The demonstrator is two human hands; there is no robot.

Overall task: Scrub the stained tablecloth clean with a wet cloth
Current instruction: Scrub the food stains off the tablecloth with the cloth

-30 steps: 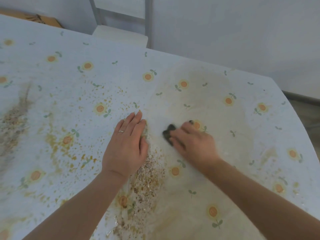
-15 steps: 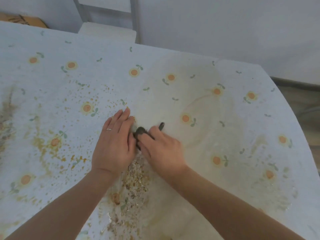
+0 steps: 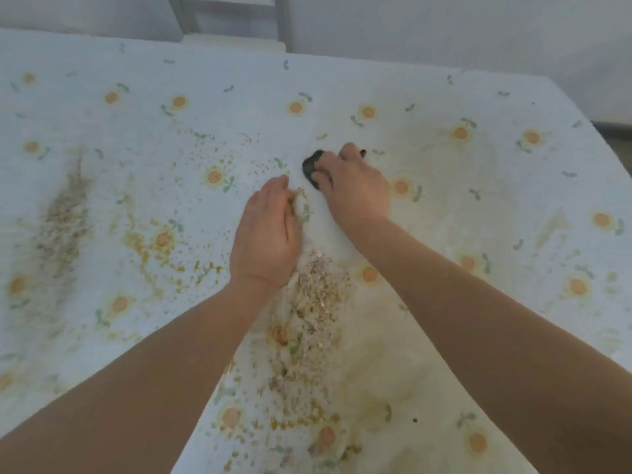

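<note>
Head view shows the right hand (image 3: 354, 193) in the upper middle of the frame, its fingers curled over and gripping a small dark wadded cloth (image 3: 312, 168) whose edge pokes out on the left side of the fingers and is pressed down onto the pale blue fabric tablecloth printed with orange flowers (image 3: 342, 80). Just beside it, lower and to the left, the left hand (image 3: 265, 234) rests on the fabric with its fingers close together and fairly straight, holding nothing that I can make out; a small raised fold sits between the two hands. The relation that matters is this: the crumbly beige-brown stain (image 3: 319, 302) lies below the cloth in the frame, between the two forearms, starting near the left wrist. Its long axis runs nearly top to bottom, toward the lower edge. The left hand is nearer to it, but the right hand has the cloth, so the next stroke probably calls for drawing the cloth down the frame along that axis. The stain looks gritty and flaky, likely to smear or scatter rather than lift at once. A grey-brown streak (image 3: 65, 220) at left and orange-yellow speckles (image 3: 160, 241) look untouched, so much seems left to do. A white chair (image 3: 232, 35) stands past the top edge.
</note>
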